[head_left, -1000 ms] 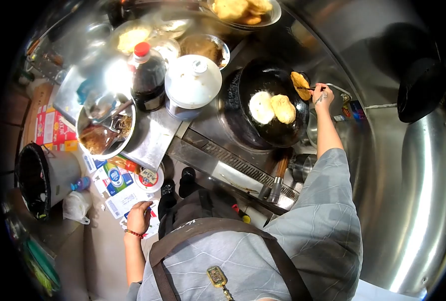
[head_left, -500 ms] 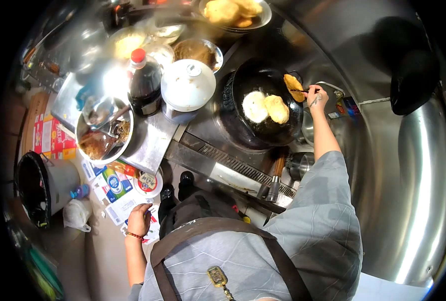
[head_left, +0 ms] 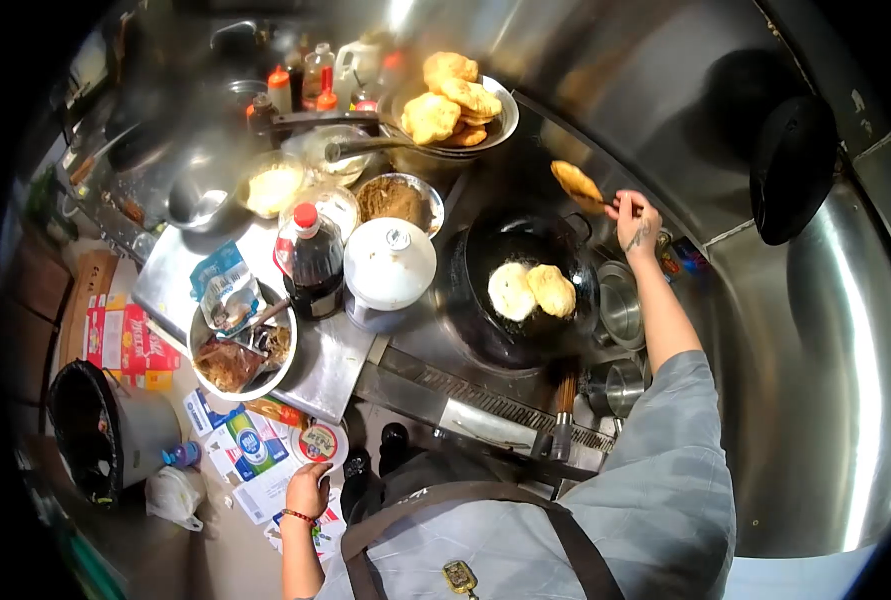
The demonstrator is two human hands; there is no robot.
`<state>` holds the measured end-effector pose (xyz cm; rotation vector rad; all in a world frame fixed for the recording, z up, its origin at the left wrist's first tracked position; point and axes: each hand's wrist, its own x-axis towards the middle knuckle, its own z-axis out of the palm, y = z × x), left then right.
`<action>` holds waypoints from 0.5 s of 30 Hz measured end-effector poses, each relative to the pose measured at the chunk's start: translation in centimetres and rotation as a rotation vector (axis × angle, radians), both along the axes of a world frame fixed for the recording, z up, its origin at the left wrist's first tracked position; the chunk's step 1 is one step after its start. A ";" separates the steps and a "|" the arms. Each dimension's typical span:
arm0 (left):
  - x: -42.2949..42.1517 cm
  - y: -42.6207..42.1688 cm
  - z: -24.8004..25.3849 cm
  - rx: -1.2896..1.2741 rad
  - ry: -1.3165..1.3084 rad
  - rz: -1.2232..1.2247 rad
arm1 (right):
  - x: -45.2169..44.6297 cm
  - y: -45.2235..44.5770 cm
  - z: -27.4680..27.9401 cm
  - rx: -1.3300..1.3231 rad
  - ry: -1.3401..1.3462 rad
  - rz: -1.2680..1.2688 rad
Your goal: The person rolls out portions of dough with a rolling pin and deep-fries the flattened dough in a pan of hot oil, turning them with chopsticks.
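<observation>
My right hand (head_left: 637, 220) is closed on dark chopsticks (head_left: 601, 202), only a short length of which shows. A browned piece of fried dough (head_left: 575, 183) is held at their tip, above the wok's far right edge. In the black wok (head_left: 485, 320) lie two more pieces side by side, a pale dough round (head_left: 512, 291) and a golden one (head_left: 551, 290). My left hand (head_left: 308, 490) hangs low with loosely extended fingers and holds nothing. In view it is just below a round tub (head_left: 319, 443) with a red label.
Behind the wok, a metal bowl (head_left: 505, 122) holds several fried pieces. Left of it stand a white lidded container (head_left: 390, 268), a red-capped bottle of dark liquid (head_left: 310, 265) and a bowl of brown crumbs (head_left: 397, 203). A lined bin (head_left: 140, 430) and flattened cartons lie lower left.
My right hand has carried the fried dough away from the wok, towards the bowl of fried pieces. The view has shifted, showing more of the back. My left hand still hangs low.
</observation>
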<state>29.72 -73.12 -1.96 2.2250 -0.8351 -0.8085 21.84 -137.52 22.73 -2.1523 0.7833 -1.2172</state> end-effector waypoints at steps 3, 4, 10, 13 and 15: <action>-0.2 0.2 -0.3 -0.019 -0.018 0.023 | 6.9 -0.3 2.8 -0.071 -0.143 0.130; -0.5 0.3 -0.4 -0.014 -0.039 0.040 | 9.5 -0.1 3.5 -0.134 -0.145 0.165; -4.0 2.6 -0.5 0.047 -0.049 0.093 | 23.7 -3.3 -0.5 -0.441 0.030 0.060; -5.7 3.1 0.8 0.126 0.020 0.117 | 26.4 -3.9 -3.8 -0.549 -0.021 0.051; -6.4 4.9 -0.7 0.140 -0.016 0.073 | 24.1 -2.3 -3.3 -0.401 -0.027 0.132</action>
